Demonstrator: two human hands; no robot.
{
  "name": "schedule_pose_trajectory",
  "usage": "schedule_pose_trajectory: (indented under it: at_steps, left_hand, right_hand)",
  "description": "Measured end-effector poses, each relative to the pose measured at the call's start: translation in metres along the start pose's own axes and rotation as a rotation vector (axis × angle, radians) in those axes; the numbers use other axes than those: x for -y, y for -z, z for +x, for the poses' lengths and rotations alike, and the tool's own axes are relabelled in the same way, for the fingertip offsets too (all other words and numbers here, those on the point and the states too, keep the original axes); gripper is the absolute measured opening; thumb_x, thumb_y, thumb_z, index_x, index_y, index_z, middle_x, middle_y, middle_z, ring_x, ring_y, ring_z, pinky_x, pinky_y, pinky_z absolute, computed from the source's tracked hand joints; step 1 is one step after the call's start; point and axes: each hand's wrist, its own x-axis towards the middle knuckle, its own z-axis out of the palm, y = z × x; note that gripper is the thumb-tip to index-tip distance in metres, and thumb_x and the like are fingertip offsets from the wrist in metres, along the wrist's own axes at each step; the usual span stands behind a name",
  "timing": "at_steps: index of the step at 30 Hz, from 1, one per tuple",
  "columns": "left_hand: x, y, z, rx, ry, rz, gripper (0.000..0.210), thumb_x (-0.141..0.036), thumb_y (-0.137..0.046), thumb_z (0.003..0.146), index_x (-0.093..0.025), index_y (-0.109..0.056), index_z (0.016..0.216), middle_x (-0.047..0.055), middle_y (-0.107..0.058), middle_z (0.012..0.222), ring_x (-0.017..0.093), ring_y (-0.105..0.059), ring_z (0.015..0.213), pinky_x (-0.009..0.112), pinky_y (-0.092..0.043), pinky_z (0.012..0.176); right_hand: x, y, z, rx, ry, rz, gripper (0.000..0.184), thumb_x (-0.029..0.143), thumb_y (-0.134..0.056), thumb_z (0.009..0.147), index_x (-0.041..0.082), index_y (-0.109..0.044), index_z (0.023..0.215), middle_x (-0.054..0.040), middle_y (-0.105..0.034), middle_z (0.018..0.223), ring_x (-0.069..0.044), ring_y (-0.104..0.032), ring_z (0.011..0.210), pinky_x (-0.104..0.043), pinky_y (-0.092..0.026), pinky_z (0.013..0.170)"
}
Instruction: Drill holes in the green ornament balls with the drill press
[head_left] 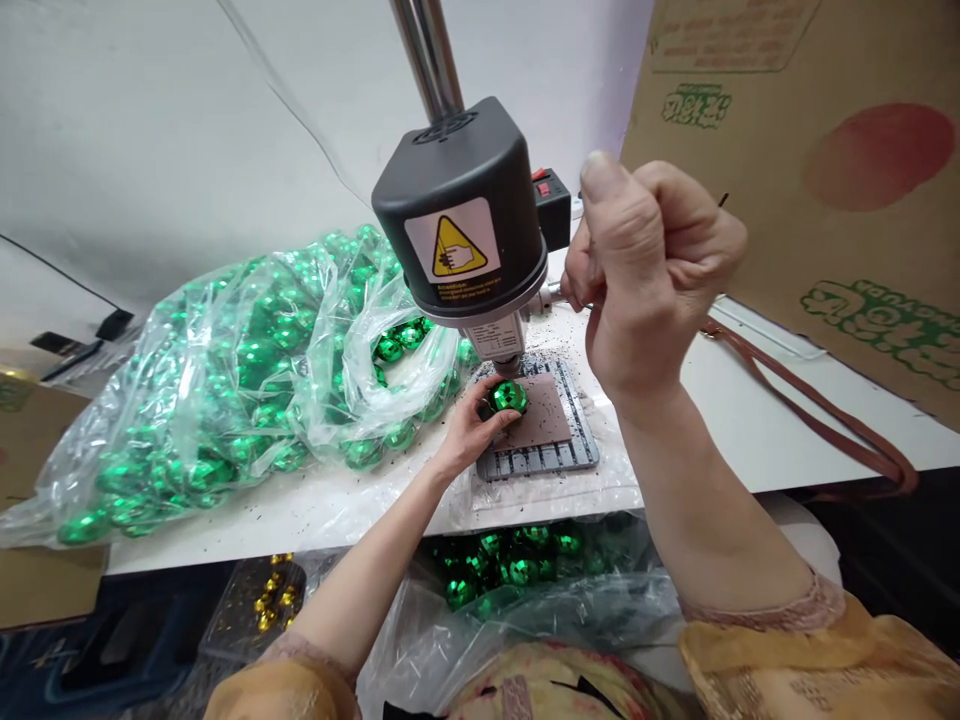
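My left hand [480,418] has its thumb and fingers around a shiny green faceted ball [508,398], like a small disco ball. The ball sits right under the nose of a bench drill press [461,210] with a black head and a yellow warning sticker. Whether a bit touches the ball I cannot see. Beneath it lie a brown pad [541,420] and the slotted grey metal base [577,455]. My right hand [651,260] is raised beside the drill head, wrapped in a fist around the drill press lever, most of which the hand hides.
A large clear plastic bag [247,350] full of green balls covers the table's left side. More green balls [517,565] lie in plastic below the table edge, with gold balls [274,600] further left. A cardboard box [765,130] and a brown strap [810,400] are at right.
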Motion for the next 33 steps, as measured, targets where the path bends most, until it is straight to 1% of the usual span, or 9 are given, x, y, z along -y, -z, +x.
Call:
schedule_pose_trajectory:
  at_steps: [2, 5, 10, 14, 17, 21, 26, 29, 33]
  left_hand:
    - [-0.001, -0.004, 0.0, -0.015, -0.008, -0.002, 0.062, -0.053, -0.08, 0.077, -0.02, -0.061, 0.125, 0.01, -0.069, 0.123, 0.027, -0.065, 0.112, 0.04, -0.051, 0.098]
    - [-0.003, -0.009, -0.003, -0.041, -0.002, 0.013, 0.062, -0.051, -0.082, 0.076, -0.02, -0.06, 0.125, 0.011, -0.067, 0.125, 0.029, -0.062, 0.118, 0.043, -0.048, 0.104]
    - [-0.005, -0.016, -0.008, -0.01, -0.008, 0.039, 0.059, -0.043, -0.084, 0.076, -0.022, -0.06, 0.125, 0.01, -0.065, 0.126, 0.029, -0.061, 0.12, 0.046, -0.046, 0.108]
    - [-0.005, -0.021, -0.009, -0.002, 0.01, 0.004, 0.059, -0.039, -0.083, 0.077, -0.022, -0.058, 0.128, 0.01, -0.064, 0.128, 0.029, -0.061, 0.12, 0.048, -0.046, 0.109]
    - [-0.005, -0.022, -0.009, -0.002, 0.018, -0.009, 0.061, -0.038, -0.083, 0.077, -0.022, -0.057, 0.13, 0.011, -0.063, 0.128, 0.029, -0.061, 0.12, 0.049, -0.045, 0.11]
    - [-0.006, -0.022, -0.01, -0.004, 0.026, -0.02, 0.062, -0.037, -0.083, 0.078, -0.021, -0.056, 0.131, 0.011, -0.063, 0.129, 0.029, -0.061, 0.12, 0.048, -0.046, 0.109]
    - [-0.009, -0.022, -0.011, -0.013, 0.017, -0.021, 0.06, -0.038, -0.083, 0.078, -0.021, -0.057, 0.129, 0.011, -0.064, 0.127, 0.03, -0.061, 0.12, 0.048, -0.046, 0.11]
    - [-0.009, -0.021, -0.01, -0.006, 0.0, -0.011, 0.059, -0.038, -0.083, 0.078, -0.021, -0.057, 0.129, 0.012, -0.064, 0.127, 0.03, -0.06, 0.121, 0.049, -0.045, 0.11]
    - [-0.008, -0.021, -0.01, -0.006, -0.007, -0.026, 0.059, -0.039, -0.084, 0.077, -0.021, -0.058, 0.127, 0.011, -0.064, 0.126, 0.03, -0.06, 0.121, 0.048, -0.046, 0.109]
  right_hand:
    - [0.0, 0.0, 0.0, -0.003, -0.001, 0.001, 0.052, 0.036, -0.063, 0.09, 0.021, -0.027, 0.056, 0.006, -0.024, 0.053, -0.004, -0.03, 0.044, -0.026, -0.031, 0.048]
    - [-0.001, 0.001, -0.001, -0.002, -0.008, -0.007, 0.052, 0.036, -0.064, 0.09, 0.021, -0.027, 0.056, 0.0058, -0.026, 0.051, -0.005, -0.03, 0.044, -0.028, -0.029, 0.047]
    - [-0.005, 0.001, 0.001, 0.006, 0.021, -0.012, 0.052, 0.04, -0.064, 0.089, 0.022, -0.026, 0.057, 0.0062, -0.025, 0.051, -0.006, -0.028, 0.044, -0.029, -0.028, 0.047]
    - [-0.004, 0.003, -0.001, 0.029, 0.029, -0.027, 0.049, 0.035, -0.06, 0.091, 0.022, -0.027, 0.058, 0.0061, -0.027, 0.052, -0.005, -0.027, 0.044, -0.028, -0.028, 0.048]
    - [-0.003, 0.006, -0.007, 0.014, 0.034, -0.031, 0.048, 0.029, -0.059, 0.092, 0.021, -0.027, 0.057, 0.0056, -0.026, 0.051, -0.006, -0.028, 0.044, -0.029, -0.026, 0.048]
    - [-0.008, 0.011, -0.017, -0.02, 0.081, -0.01, 0.051, 0.029, -0.062, 0.09, 0.021, -0.027, 0.053, 0.0046, -0.026, 0.048, -0.009, -0.027, 0.043, -0.033, -0.022, 0.046]
    - [-0.014, 0.013, -0.026, -0.038, 0.19, 0.034, 0.054, 0.023, -0.06, 0.089, 0.018, -0.02, 0.054, 0.0056, -0.021, 0.047, -0.005, -0.023, 0.041, -0.031, -0.019, 0.045]
    - [-0.015, 0.013, -0.03, -0.051, 0.198, 0.045, 0.053, 0.02, -0.058, 0.089, 0.018, -0.017, 0.055, 0.0059, -0.018, 0.049, -0.004, -0.022, 0.04, -0.03, -0.016, 0.045]
    - [-0.017, 0.014, -0.033, -0.067, 0.218, 0.078, 0.051, 0.014, -0.057, 0.086, 0.017, -0.014, 0.059, 0.0058, -0.018, 0.049, -0.003, -0.02, 0.041, -0.028, -0.014, 0.044]
